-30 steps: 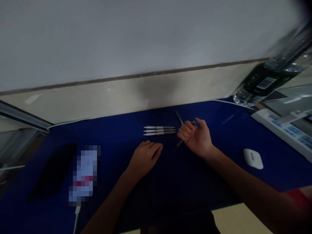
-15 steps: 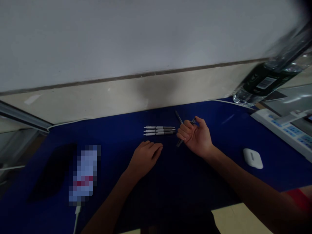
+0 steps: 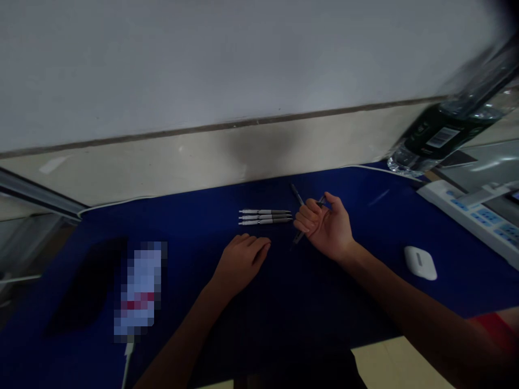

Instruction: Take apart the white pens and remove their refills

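Observation:
Three white pens (image 3: 265, 216) lie side by side on the blue table cover (image 3: 203, 227), pointing right. My right hand (image 3: 326, 228) is just right of them, palm up, its fingers curled round dark pens (image 3: 298, 196) whose ends stick out above and below the fist. My left hand (image 3: 242, 260) rests palm down on the cover a little below the white pens, fingers loosely together, holding nothing.
A white earbud case (image 3: 420, 262) lies at the right. A white power strip (image 3: 470, 216) and a dark plastic bottle (image 3: 438, 138) are at the far right. A black phone (image 3: 87, 286) and a blurred-out item (image 3: 140, 292) lie at the left. A wall rises behind the table.
My right hand has shifted very slightly while holding the dark pens. The left hand and the three white pens have stayed where they were.

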The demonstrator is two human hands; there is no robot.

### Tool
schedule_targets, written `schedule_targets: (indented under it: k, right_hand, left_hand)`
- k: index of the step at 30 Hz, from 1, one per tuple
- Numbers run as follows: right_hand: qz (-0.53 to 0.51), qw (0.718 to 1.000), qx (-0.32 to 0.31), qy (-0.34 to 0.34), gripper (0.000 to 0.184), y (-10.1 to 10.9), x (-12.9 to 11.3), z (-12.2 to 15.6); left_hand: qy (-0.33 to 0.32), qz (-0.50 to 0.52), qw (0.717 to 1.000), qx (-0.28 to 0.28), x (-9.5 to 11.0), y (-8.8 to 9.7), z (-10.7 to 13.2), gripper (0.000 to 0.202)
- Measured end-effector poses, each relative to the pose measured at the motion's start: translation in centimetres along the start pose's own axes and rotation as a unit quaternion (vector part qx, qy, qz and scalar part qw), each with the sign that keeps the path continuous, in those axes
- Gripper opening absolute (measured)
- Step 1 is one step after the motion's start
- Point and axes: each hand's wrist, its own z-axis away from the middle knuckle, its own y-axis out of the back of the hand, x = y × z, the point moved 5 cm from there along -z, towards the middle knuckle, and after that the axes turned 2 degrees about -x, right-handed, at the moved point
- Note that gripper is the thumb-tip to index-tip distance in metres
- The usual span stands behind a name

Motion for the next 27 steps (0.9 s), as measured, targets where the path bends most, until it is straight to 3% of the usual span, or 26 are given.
schedule_targets:
  k: [27]
  right_hand:
    - [-0.001, 1.000, -0.001, -0.001, 0.042, 0.09, -0.08, 0.07]
  left_hand:
    - [-0.003, 0.002, 1.000, 0.003, 0.14, 0.14, -0.06, 0.023]
